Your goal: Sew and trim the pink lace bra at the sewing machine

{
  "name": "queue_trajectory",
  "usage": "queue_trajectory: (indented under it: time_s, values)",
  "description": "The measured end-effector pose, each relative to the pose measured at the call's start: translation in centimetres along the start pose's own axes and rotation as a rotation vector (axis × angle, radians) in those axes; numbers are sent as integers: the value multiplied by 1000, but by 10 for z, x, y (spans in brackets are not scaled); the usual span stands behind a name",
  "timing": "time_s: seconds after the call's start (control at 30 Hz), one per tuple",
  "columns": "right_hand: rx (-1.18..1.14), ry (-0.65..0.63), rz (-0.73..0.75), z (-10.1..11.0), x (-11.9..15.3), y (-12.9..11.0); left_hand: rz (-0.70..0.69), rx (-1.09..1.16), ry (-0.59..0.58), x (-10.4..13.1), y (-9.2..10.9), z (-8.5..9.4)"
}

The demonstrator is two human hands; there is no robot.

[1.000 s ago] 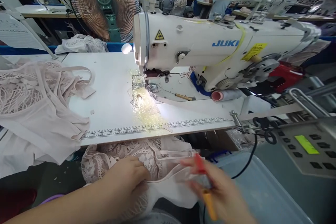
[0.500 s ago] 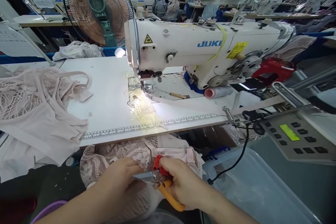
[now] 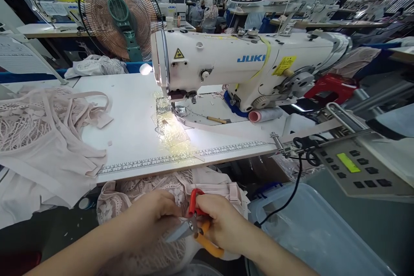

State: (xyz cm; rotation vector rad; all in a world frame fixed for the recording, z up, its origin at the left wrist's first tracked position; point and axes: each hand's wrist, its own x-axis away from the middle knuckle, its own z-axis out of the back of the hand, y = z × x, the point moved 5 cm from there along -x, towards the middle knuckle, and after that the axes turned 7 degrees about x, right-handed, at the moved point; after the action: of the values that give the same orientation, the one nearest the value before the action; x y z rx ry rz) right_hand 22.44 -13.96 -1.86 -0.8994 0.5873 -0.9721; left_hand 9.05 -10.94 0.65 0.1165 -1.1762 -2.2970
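Scissors [image 3: 192, 224] with one red and one orange handle are in my right hand [image 3: 223, 222], whose fingers wrap round the handles. The blades point left and down, towards my left hand [image 3: 155, 213]. That hand is closed on pale pink lace fabric [image 3: 161, 252], partly hidden beneath it. More lace garments [image 3: 207, 181] lie under and behind both hands, below the table's front edge. How far the blades are apart is hard to tell.
A white JUKI sewing machine [image 3: 220, 54] stands on the white table [image 3: 129, 138]. Pale garments [image 3: 42, 138] are heaped at left. A control box [image 3: 359, 168] and a clear plastic bin [image 3: 310, 224] are at right. Behind are a large fan [image 3: 119, 13] and distant people.
The scissors have turned, their blades now tilting more downward. My left hand has shifted slightly, its fingers nearer the red handle. The whole view has moved a little.
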Motion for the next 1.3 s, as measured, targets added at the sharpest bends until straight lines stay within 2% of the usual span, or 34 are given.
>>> queue_trajectory:
  time_s: [0.1,0.2,0.37,0.47,0.67,0.77,0.93,1.03,1.13,1.2,1.3]
  values:
    - [-20,34,-32,1,2,4,-30,-160,18,-1,5,-4]
    - [-56,57,-100,3,5,8,-61,-361,103,0,10,-9]
    - [-54,53,-126,2,10,10,-123,-382,221,1,12,-17]
    - [-49,44,-141,2,13,12,-105,-309,197,0,8,-19]
    - [-109,5,-176,3,14,12,44,-18,93,-4,6,-13]
    - [-112,19,-182,6,13,9,41,44,73,-6,9,-9]
    - [-127,42,-122,8,11,3,-73,-152,38,-9,13,-13]
    - [-131,59,-94,8,11,1,-32,-330,13,-8,11,-17]
    - [-152,60,-96,7,12,-1,-2,-406,-63,-4,14,-17]
    - [-135,65,-113,8,13,-1,16,-427,-43,3,16,-12]
    - [-89,73,-140,10,14,-1,16,-440,49,18,13,1]
